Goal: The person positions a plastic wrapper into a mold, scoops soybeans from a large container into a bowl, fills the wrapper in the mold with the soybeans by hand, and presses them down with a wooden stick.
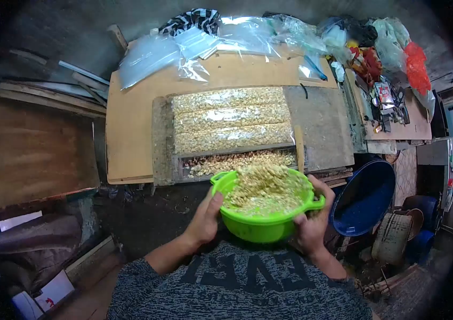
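Note:
Both of my hands hold a bright green plastic basin (258, 230) in front of my chest. My left hand (205, 217) grips its left side, thumb near the rim. On the opposite side, my right hand (314, 221) is closed around the rim by the handle. Pale puffed grains (265, 189) inside are heaped and slightly blurred. Just beyond the basin, a wooden frame (237, 150) holds a partly filled row of loose puffed grains (237, 161). Behind that row lie several long slabs of puffed grain (232, 114) under shiny clear plastic. A wooden stick (299, 149) stands at the frame's right end.
The worktable (130, 133) carries clear plastic sheets (149, 58) along its back edge. Plastic bags (389, 40) and small items crowd a side table at right. A large blue tub (362, 197) leans below it. A brown board (34, 154) stands at left.

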`<state>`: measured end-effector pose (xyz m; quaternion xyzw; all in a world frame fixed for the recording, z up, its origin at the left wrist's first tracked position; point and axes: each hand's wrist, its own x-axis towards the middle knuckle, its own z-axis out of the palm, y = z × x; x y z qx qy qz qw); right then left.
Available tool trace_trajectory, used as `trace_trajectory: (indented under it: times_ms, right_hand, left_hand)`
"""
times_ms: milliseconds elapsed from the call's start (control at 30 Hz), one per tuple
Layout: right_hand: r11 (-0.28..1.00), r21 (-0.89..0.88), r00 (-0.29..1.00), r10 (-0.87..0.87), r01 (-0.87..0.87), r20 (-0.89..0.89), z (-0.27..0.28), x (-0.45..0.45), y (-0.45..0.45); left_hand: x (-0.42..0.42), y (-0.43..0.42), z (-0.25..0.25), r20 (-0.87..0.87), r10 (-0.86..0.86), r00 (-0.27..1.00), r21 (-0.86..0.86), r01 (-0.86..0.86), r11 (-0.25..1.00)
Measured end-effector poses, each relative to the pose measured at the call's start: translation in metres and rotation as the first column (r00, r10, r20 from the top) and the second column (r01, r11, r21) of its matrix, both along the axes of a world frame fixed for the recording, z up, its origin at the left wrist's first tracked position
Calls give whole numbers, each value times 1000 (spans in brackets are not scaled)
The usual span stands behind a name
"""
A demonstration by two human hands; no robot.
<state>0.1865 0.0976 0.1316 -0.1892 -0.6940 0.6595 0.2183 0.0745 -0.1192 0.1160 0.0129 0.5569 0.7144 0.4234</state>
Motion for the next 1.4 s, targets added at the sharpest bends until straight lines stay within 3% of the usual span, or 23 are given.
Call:
trace_trajectory:
  times_ms: [67,167,233,267,333,367,467,500,533,600,633,667,733,800,867,900,967,1033,1067,1167,1300,1333,1400]
  right_hand:
    - [994,-73,975,90,-77,205,-1,-5,0]
    - [996,-28,982,83,-80,170,-9,-8,-14]
    - [996,-29,996,78,-80,-51,-4,-11,-25]
    - [996,-33,995,85,-87,-45,-3,-13,-26]
    - [980,-61,952,200,-191,234,-1,-23,-25]
    - [978,20,954,196,-206,228,-11,-23,-28]
    - [979,-1,969,201,-203,144,-10,-23,-40]
    - [982,-11,982,188,-188,18,-3,-26,-49]
    - [982,-14,981,191,-190,25,2,-32,-50]
    - [959,-100,940,281,-266,193,10,-46,-53]
    - [940,71,913,303,-333,272,3,-45,-51]
    - [937,79,915,309,-339,259,-2,-46,-54]
    - [957,-25,943,290,-290,165,-9,-40,-62]
    - [965,-41,961,263,-261,83,-9,-37,-67]
    - [959,12,953,282,-285,113,-4,-48,-66]
    - [948,-51,930,318,-314,184,-3,-51,-66]
    - [954,-9,947,299,-300,118,-12,-45,-68]
    - [964,74,966,256,-257,13,-13,-37,-67]
    - [965,65,967,251,-253,34,-11,-33,-68]
    - [963,-70,943,269,-260,198,-4,-45,-65]
    - [980,108,984,161,-169,79,-12,-22,-61]
    - [991,63,993,120,-120,-7,-10,-21,-62]
    - [992,33,980,116,-123,161,4,-28,-52]
  left_hand:
    - [-2,-8,-17,84,58,995,-27,-56,998]
    - [0,-23,-22,1,32,999,-135,-31,990]
    - [2,-39,-12,-21,59,998,-102,-61,993]
    - [4,-45,-10,-54,80,995,-66,-84,994]
    - [-1,-52,-18,-38,122,992,-122,-126,984]
    - [-2,-54,-21,-27,135,991,-135,-137,981]
    - [3,-66,-16,-4,166,986,-175,-164,971]
    - [6,-72,-12,-73,182,981,-128,-190,973]
    - [7,-78,-8,-143,200,969,-77,-212,974]
    - [4,-83,-4,-74,218,973,-122,-226,966]
    - [-1,-84,-11,-70,217,974,-144,-225,964]
    - [-4,-86,-20,-62,216,974,-168,-223,960]
    - [-3,-93,-27,-52,222,974,-195,-228,954]
    - [8,-101,-24,-80,278,957,-17,-280,960]
    - [7,-103,-27,-57,263,963,-70,-267,961]
    - [0,-102,-28,-54,253,966,-111,-258,960]
    - [-8,-99,-23,-101,217,971,-209,-234,949]
    - [-5,-100,-16,-141,236,961,-131,-255,958]
    - [2,-101,-15,-173,254,952,-56,-267,962]
    - [-1,-100,-38,-105,208,972,-118,-220,968]
    - [-12,-81,-6,-135,144,980,-152,-164,975]
    - [-13,-76,-1,-177,125,976,-127,-149,981]
    - [-19,-71,-26,-113,73,991,-133,-88,987]
